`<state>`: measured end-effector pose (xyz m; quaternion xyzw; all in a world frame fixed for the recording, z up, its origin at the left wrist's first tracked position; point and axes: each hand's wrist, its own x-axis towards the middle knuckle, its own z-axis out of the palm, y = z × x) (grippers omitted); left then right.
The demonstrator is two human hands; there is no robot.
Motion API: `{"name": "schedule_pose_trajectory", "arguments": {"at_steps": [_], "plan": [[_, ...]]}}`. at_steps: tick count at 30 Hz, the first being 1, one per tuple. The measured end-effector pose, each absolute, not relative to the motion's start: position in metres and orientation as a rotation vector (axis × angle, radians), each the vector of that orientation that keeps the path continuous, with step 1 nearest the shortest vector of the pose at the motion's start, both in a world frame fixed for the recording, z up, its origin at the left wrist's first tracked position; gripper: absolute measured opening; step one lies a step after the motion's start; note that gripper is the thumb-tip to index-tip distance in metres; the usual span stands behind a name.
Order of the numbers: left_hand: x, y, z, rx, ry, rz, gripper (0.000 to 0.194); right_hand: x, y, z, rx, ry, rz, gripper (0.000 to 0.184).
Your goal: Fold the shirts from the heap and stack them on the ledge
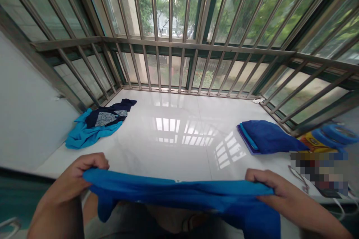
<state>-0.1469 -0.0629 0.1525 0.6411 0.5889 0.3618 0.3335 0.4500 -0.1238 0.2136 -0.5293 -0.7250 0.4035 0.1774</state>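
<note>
A blue garment (174, 192) is stretched wide between my hands, just in front of the white ledge's near edge. My left hand (86, 170) grips its left end, the fingers curled over the cloth. At the other end, my right hand (263, 182) pinches the fabric. The lower part of the cloth hangs down over my lap. Its exact kind does not show. On the ledge at the right lies a stack of folded blue clothes (272, 136). To the left, a loose heap of turquoise cloth (86, 134) lies under a navy patterned cloth (109, 115).
The glossy white ledge (179, 157) runs back to a window with metal bars (170, 63). Blue-lidded containers (333, 136) stand at the far right, near a cable and a blurred-out patch. A white wall (28, 112) bounds the left side.
</note>
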Motion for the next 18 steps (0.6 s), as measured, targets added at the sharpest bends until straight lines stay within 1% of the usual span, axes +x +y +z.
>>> {"name": "schedule_pose_trajectory", "arguments": {"at_steps": [2,4,5,7,9,11,14,15,18], "plan": [[-0.139,-0.025,0.169,1.695,1.429,0.755,0.044,0.452,-0.083,0.216,-1.475,-2.022,1.177,0.025],[-0.121,0.028,0.185,1.719,1.478,0.707,0.040,0.449,-0.028,0.217,-1.565,-2.005,1.060,0.037],[-0.108,0.055,0.190,1.732,1.568,0.719,0.040,0.446,0.001,0.216,-1.683,-2.006,0.873,0.040],[-0.078,0.103,0.191,1.815,1.905,0.761,0.038,0.435,0.051,0.210,-1.973,-1.955,0.249,0.038],[-0.044,0.131,0.179,1.980,2.164,0.724,0.044,0.418,0.084,0.196,-2.058,-1.867,0.040,0.033],[-0.009,0.136,0.155,2.186,2.100,0.626,0.046,0.395,0.092,0.172,-2.076,-1.843,-0.014,0.040],[0.038,0.114,0.105,2.458,1.679,0.491,0.043,0.354,0.071,0.119,-2.057,-1.929,0.043,0.050],[0.049,0.104,0.087,2.491,1.608,0.435,0.045,0.341,0.059,0.099,-2.072,-1.955,0.073,0.053],[0.065,0.076,0.038,2.430,1.656,0.232,0.056,0.316,0.026,0.044,-2.262,-1.977,0.181,0.068]]}}
